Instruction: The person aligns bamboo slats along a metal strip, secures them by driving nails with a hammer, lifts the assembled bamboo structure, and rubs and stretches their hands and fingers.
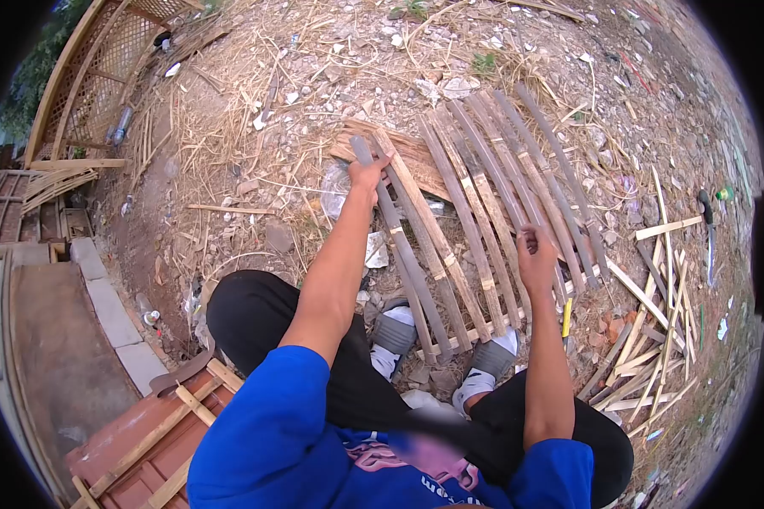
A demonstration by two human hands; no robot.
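Note:
Several long weathered wooden slats (484, 182) lie side by side in front of me, in a slightly fanned row. My left hand (367, 178) is closed around the upper part of a grey slat (405, 246) at the row's left side, its thumb reaching onto the neighbouring slat. My right hand (535, 259) rests over the row's right half, its fingers curled in; whatever is in them is hidden. Under the slats' near ends runs a pale crosspiece (463, 343). A wide brown board (412, 165) lies beneath the far ends.
Thin wood strips (654, 356) are piled at right, near a long tool with a black handle (705, 204). A narrow yellow object (567, 316) lies by the slats. Reddish panels (144, 450) are at lower left, a lattice frame (102, 68) at upper left. Stones and straw cover the ground.

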